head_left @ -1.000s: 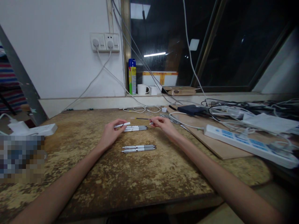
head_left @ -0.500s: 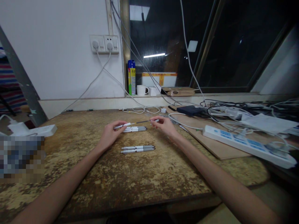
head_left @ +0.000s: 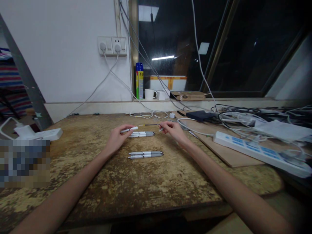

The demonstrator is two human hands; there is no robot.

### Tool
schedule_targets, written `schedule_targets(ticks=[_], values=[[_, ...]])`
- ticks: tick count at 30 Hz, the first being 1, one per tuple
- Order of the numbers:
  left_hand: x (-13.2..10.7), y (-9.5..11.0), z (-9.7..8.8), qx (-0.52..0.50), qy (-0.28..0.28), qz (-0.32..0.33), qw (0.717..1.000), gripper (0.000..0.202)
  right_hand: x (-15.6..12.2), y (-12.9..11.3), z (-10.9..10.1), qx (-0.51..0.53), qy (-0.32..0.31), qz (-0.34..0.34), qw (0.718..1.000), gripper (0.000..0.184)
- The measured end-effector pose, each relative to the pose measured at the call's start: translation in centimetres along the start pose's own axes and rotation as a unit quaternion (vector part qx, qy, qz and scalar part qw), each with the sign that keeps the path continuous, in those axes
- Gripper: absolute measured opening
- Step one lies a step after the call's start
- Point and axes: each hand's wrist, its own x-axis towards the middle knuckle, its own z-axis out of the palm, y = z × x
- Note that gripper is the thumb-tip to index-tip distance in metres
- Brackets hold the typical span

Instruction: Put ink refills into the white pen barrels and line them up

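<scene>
While the left hand (head_left: 118, 136) pinches a pen barrel (head_left: 130, 129) and the right hand (head_left: 173, 130) grips a refill (head_left: 149, 124) at twelve o'clock, a misaligned push could bend it.

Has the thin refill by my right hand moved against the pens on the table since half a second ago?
Yes. The thin refill is now apart from the white barrel, lying farther back beyond the pen group.

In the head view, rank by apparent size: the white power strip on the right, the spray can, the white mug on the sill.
1. white power strip, nearest, so flattered
2. spray can
3. white mug
</scene>
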Motion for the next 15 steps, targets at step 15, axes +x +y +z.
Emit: schedule_targets(ticks=[15], values=[[-0.14, -0.27, 0.47, -0.005, -0.007, 0.014, 1.000, 0.033, 0.04, 0.41, 0.21, 0.016, -0.017, 0.013, 1.000, 0.043]])
